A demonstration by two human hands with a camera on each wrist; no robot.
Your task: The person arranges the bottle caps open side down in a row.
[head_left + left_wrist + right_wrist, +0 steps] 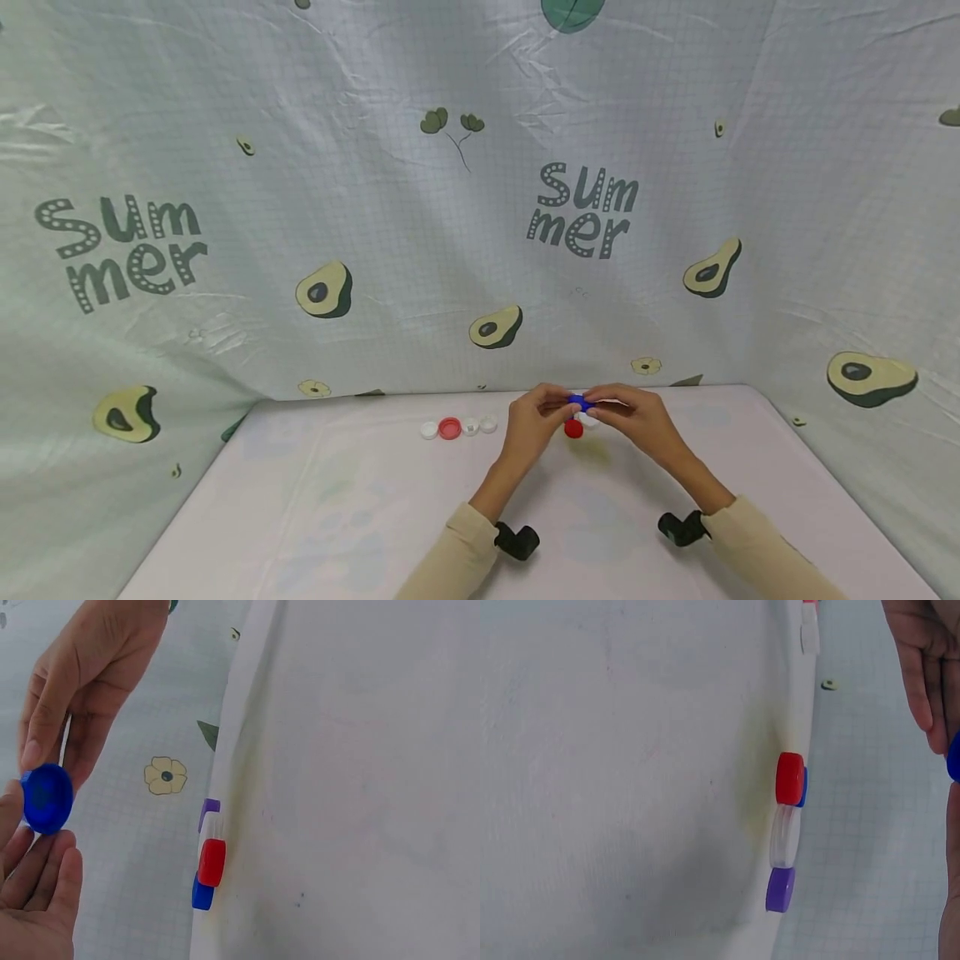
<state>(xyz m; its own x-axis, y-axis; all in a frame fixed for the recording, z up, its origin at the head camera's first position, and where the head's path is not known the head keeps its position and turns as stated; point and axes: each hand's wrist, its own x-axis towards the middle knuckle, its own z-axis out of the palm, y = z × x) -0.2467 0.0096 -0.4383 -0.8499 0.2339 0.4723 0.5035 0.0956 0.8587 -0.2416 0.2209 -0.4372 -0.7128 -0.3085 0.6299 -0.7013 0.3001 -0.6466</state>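
A round blue bottle cap (581, 402) is held between both hands, raised above the far part of the table. My left hand (534, 427) pinches it from the left between thumb and fingers. From the other side, my right hand (636, 421) holds it by the edge too. The left wrist view shows the cap's hollow inside (49, 798). Below the hands is a group of caps: a red cap (789, 778), a clear cap (784, 835), a purple cap (780, 889) and another blue cap (202, 892), partly hidden behind the red one.
Left of the hands, a row holds a larger red cap (449, 428) and several white caps (470, 427) near the table's back edge. A white cloth covers the table (360, 508). A patterned sheet (405, 233) hangs behind and at the sides.
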